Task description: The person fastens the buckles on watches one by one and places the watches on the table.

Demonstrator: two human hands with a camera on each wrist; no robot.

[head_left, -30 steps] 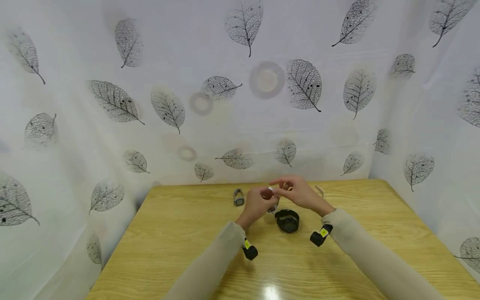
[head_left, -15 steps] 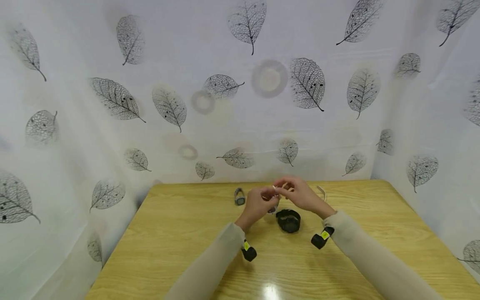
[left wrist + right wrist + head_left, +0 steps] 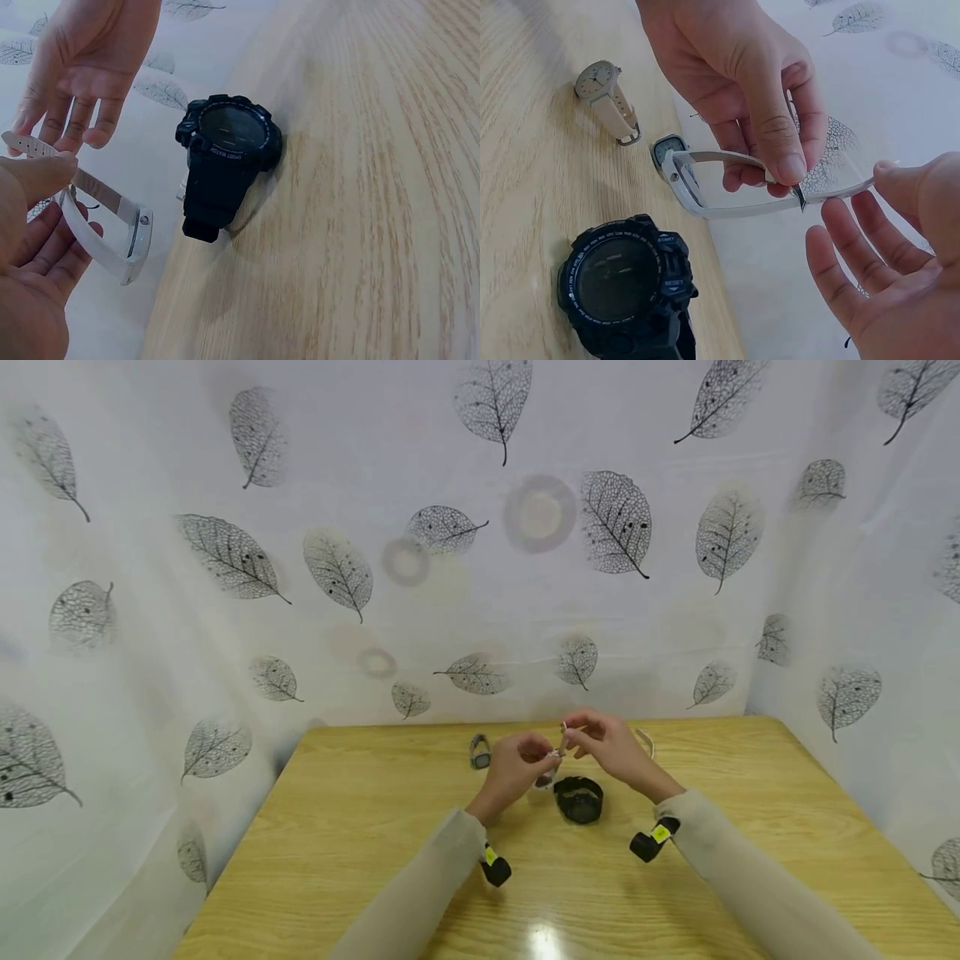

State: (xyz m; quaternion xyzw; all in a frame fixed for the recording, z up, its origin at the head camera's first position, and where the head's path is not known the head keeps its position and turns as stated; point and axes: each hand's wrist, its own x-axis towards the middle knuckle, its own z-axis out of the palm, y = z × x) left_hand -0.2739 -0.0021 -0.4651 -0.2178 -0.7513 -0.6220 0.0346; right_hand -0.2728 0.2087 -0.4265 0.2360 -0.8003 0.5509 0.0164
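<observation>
Held up over the table is a white wristwatch with a slim strap, its case hanging low. My left hand pinches the strap near the buckle between thumb and fingers. The tip of the strap's other, holed part is between the thumb and fingers of my right hand. In the right wrist view the strap runs from the left hand across to the right hand. Just in front of the hands lies a black sport watch, strap looped.
A grey watch lies at the back left of the wooden table. Behind the right hand shows a pale strap. The right wrist view also has a beige round-faced watch. A leaf-print curtain hangs behind the table.
The hands came closer together, then moved slightly apart. The strap end now stands up in the right hand's fingers, and more of the watch shows between the hands.
</observation>
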